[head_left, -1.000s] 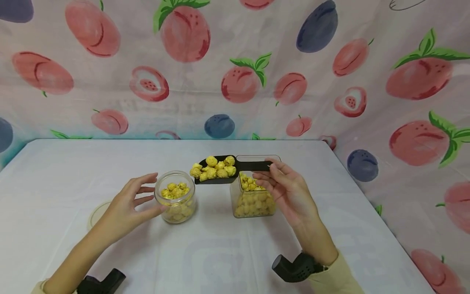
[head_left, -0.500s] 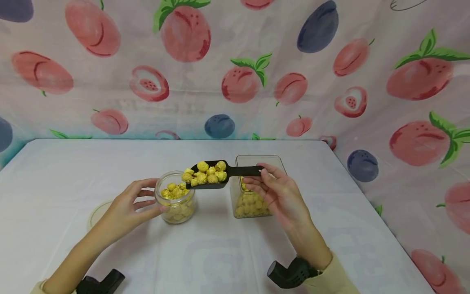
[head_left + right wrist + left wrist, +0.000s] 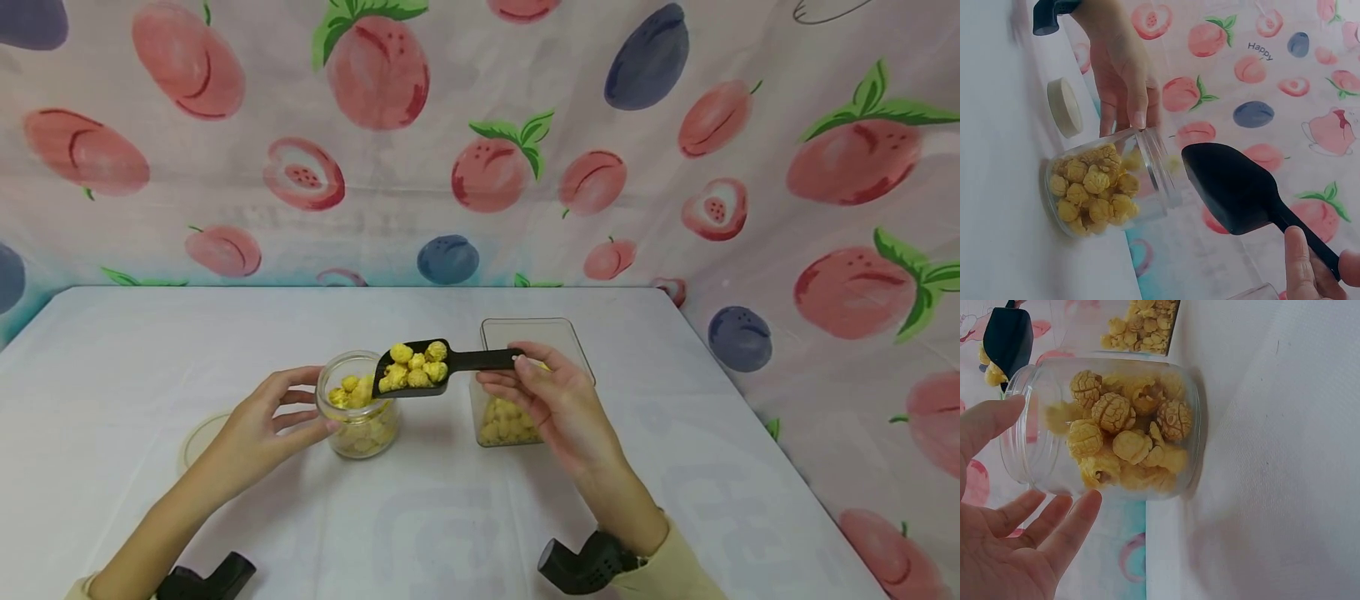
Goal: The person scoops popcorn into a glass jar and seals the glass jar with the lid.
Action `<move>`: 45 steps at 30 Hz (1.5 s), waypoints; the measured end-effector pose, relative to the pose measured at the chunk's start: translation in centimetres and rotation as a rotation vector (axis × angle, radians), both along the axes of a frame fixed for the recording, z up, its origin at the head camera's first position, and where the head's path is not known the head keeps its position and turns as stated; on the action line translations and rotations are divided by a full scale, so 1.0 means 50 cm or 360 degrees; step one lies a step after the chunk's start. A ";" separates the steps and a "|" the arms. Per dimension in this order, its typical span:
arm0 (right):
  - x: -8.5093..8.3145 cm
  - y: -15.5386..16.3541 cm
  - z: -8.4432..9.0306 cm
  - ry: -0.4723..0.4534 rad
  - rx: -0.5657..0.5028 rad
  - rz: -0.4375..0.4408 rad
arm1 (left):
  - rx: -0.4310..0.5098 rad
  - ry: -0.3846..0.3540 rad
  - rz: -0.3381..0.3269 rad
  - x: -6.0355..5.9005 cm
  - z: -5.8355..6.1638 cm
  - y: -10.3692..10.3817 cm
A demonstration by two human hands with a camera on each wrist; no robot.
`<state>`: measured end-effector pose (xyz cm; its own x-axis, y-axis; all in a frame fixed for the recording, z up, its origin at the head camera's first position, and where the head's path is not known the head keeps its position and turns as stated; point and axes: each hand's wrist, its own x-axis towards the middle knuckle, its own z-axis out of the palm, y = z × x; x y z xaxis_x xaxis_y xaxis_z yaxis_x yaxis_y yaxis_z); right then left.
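A round glass jar (image 3: 360,435) partly filled with yellow popcorn stands upright on the table. My left hand (image 3: 273,412) holds it from the left, thumb on the near side and fingers on the far side, as the left wrist view (image 3: 1125,425) shows close up. In my right hand (image 3: 558,400) is the handle of a black scoop (image 3: 483,360), pinched between thumb and fingers. Popcorn (image 3: 412,367) fills the scoop's bowl, whose tip reaches over the right part of the jar's mouth. From the right wrist, the scoop's dark underside (image 3: 1232,187) faces the camera and hides its load.
Behind my right hand stands a clear square container (image 3: 498,421) of popcorn, its lid side partly hidden. A pale round lid (image 3: 201,437) lies left of the jar, partly behind my left forearm. A fruit-print cloth (image 3: 390,200) hangs behind the white table (image 3: 442,533).
My right hand has carried the loaded scoop leftward and slightly nearer, from beside the jar to over its mouth. The left hand and the jar have stayed in place.
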<state>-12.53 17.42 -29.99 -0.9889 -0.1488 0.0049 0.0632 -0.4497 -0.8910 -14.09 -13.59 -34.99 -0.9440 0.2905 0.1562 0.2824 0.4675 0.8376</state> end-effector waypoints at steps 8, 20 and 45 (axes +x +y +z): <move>0.002 -0.008 -0.007 0.0010 0.0076 0.0008 | -0.0006 0.0010 0.0005 0.000 -0.003 0.000; 0.005 -0.011 -0.003 0.0005 0.0224 0.0022 | 0.0009 0.0015 -0.0003 0.001 -0.001 0.001; 0.008 -0.007 0.002 0.0124 0.0411 -0.0102 | 0.0009 0.0022 0.0002 -0.001 0.000 0.002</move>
<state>-12.14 17.05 -29.90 -0.9944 -0.0922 0.0511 -0.0310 -0.2079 -0.9777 -14.14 -13.50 -34.99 -0.9422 0.2882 0.1708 0.2933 0.4630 0.8364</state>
